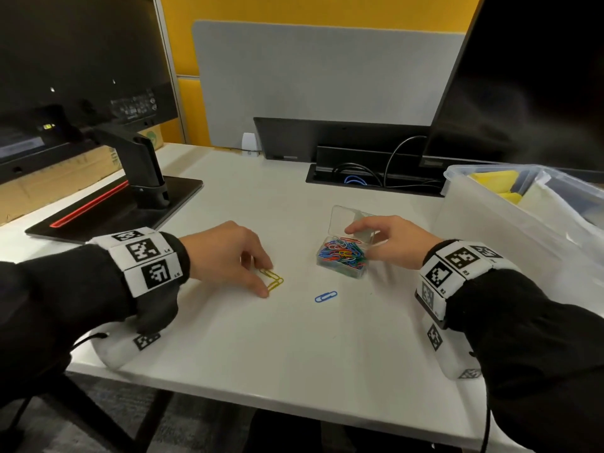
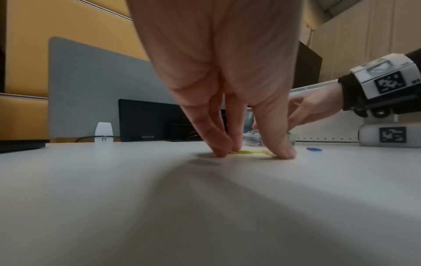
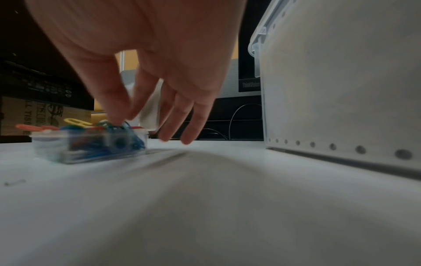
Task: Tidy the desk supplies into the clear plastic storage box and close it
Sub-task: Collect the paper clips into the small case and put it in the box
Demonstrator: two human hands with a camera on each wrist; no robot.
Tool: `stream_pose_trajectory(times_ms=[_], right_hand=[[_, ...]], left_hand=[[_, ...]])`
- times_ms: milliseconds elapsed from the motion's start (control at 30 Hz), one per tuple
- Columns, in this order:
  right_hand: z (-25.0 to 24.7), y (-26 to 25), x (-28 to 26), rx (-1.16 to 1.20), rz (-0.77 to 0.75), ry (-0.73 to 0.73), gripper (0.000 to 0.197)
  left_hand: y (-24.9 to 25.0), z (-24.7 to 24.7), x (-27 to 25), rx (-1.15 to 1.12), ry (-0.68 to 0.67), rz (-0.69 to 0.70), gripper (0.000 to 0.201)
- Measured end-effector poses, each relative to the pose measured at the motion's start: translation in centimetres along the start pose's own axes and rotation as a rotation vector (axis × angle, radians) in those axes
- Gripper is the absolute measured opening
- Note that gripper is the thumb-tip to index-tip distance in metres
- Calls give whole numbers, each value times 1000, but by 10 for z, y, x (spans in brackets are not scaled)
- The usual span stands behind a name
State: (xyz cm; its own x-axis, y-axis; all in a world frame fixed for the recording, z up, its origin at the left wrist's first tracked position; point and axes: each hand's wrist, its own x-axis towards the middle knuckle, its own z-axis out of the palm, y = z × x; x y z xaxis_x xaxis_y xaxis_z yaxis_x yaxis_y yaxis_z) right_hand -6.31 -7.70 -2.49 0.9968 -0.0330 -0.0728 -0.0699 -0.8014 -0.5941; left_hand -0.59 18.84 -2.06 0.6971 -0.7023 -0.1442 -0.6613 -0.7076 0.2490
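A small clear plastic box (image 1: 341, 268) holding several coloured paper clips sits mid-desk, its hinged lid (image 1: 343, 217) standing up. My right hand (image 1: 362, 241) is over it, thumb and fingers on either side of the lid; the right wrist view shows the thumb down at the box (image 3: 91, 145), blurred. Two yellow paper clips (image 1: 274, 278) lie left of the box. My left hand (image 1: 266, 278) pinches them against the desk between thumb and fingertips (image 2: 218, 151). A blue paper clip (image 1: 326, 296) lies loose in front of the box.
A large translucent bin (image 1: 490, 204) with yellow and white things inside stands close on the right. A monitor stand (image 1: 143, 178) occupies the left rear. A cable tray (image 1: 376, 181) and a second monitor are at the back. The desk's front edge is near my wrists.
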Motion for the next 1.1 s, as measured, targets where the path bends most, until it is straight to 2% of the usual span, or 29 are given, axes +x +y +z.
stream_pose_trajectory(times_ms=[100, 200, 300, 367, 400, 433, 500, 567, 600, 667, 800, 900, 1000, 1100], right_hand=[[-1, -2, -3, 23, -34, 8, 43], [-1, -4, -6, 1, -90, 98, 36], [0, -7, -9, -2, -103, 299, 26], [1, -14, -15, 33, -165, 498, 16], [3, -17, -19, 57, -201, 545, 9], [5, -21, -23, 82, -231, 513, 4], [13, -28, -31, 111, -236, 230, 5], [22, -31, -35, -9, -191, -64, 18], [24, -31, -33, -93, -183, -131, 25], [26, -32, -30, -196, -195, -158, 29], [27, -37, -29, -200, -212, -171, 20], [29, -38, -30, -145, -200, -211, 14], [29, -36, -31, -152, -176, -251, 7], [28, -36, -33, -159, -182, -203, 3]], left_hand=[[4, 3, 1, -35, 26, -9, 34], [11, 5, 6, -55, 36, 5, 26], [17, 6, 11, -95, 39, 17, 20], [19, 7, 15, -86, 28, 26, 18], [20, 8, 17, -61, 18, 34, 18], [21, 10, 18, -30, 3, 44, 20], [22, 12, 20, 18, -27, 67, 20], [22, 13, 21, 33, -25, 90, 21], [22, 11, 23, 31, 1, 97, 22], [25, 7, 27, 1, 100, 110, 21], [41, -1, 45, -70, 285, 152, 19], [56, -3, 61, -87, 310, 194, 21], [64, -2, 72, -84, 275, 215, 24], [65, -2, 73, -85, 274, 236, 25]])
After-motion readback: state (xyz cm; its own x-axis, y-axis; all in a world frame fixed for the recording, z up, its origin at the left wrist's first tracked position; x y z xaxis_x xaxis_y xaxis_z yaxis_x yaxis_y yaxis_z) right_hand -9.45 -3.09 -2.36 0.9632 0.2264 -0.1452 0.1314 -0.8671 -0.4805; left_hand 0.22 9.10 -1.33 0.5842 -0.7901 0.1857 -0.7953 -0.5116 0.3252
